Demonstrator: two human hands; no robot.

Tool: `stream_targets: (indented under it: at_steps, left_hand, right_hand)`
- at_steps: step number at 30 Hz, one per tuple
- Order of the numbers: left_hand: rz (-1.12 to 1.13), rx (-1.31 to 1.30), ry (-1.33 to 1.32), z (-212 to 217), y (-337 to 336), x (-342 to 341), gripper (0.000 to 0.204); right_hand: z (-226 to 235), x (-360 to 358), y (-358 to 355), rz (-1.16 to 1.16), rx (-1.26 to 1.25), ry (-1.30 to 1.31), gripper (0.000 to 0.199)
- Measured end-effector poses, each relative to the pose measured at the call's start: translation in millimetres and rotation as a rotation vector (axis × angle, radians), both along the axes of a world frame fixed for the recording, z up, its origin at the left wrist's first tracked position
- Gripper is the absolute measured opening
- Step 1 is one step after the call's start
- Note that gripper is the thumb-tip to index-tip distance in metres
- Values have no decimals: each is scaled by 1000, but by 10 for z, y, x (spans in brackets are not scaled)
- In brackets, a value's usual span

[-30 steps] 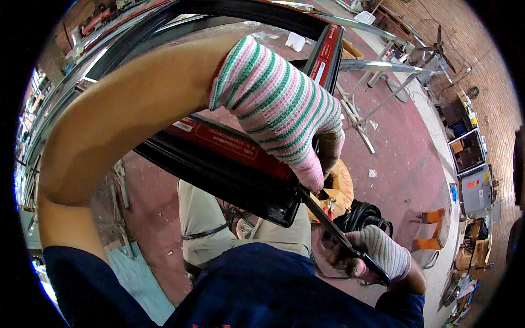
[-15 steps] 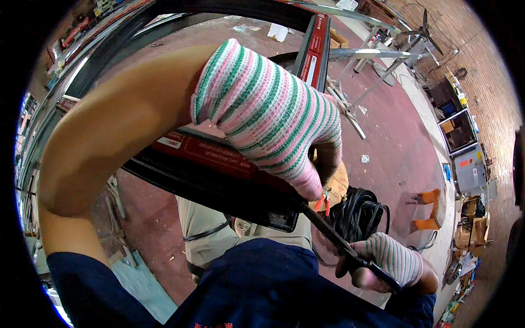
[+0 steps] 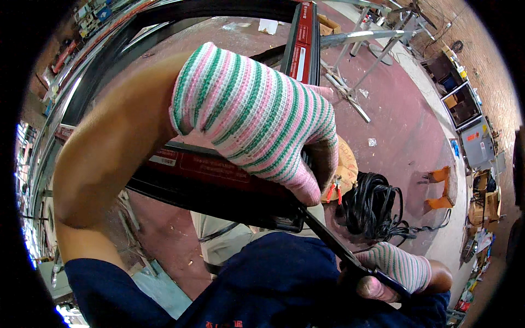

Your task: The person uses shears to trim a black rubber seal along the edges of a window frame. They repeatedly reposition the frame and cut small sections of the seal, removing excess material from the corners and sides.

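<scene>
In a striped glove, my left hand (image 3: pixel 262 120) bends over the end of a black frame (image 3: pixel 219 202) with red labelled film along it. Its thumb and fingers are closed around the frame's corner; what lies under the fingers is hidden. At lower right my gloved right hand (image 3: pixel 396 268) is closed on a long, narrow, dark scissors-like tool (image 3: pixel 331 235). A thicker, curved black end of the tool lies across that hand. Its thin end reaches the frame's corner just below my left thumb.
A loose coil of black strip (image 3: pixel 372 208) lies on the red floor beside a round tan thing (image 3: pixel 345 169) and a small red-handled tool (image 3: pixel 333 192). An orange stool-like object (image 3: pixel 442 187) is at the right. Metal bars (image 3: pixel 350 93) and a pale sheet (image 3: pixel 158 284) lie farther off.
The view has shifted slightly, showing more of the coil and the round tan thing. Both hands keep their grips, and the tool's thin end stays at the frame's corner.
</scene>
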State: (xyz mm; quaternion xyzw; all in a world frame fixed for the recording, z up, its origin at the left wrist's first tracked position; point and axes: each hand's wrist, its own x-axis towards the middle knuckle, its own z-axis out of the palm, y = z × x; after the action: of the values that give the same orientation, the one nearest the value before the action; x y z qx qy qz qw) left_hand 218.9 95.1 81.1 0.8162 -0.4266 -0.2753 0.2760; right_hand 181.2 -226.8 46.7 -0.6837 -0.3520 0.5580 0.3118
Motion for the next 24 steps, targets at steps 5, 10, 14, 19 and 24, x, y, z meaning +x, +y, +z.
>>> stream_targets:
  at_steps: [5,10,14,19,24]
  left_hand:
    - [6,20,1,17,-6,12,18]
    - [-39,-21,-100,9,-3,20,19]
    - [-26,-34,-73,2,6,24,18]
    - [-38,-1,-46,23,-11,23,18]
    - [-36,22,-12,15,-12,37,17]
  right_hand:
    - [64,-108,46,-59,-69,40,40]
    - [44,-195,49,-79,-120,62,42]
    - [26,-231,19,-83,-90,-20,44]
    - [59,-236,42,-108,-101,-19,47]
    - [2,-204,-54,-91,-79,-15,56]
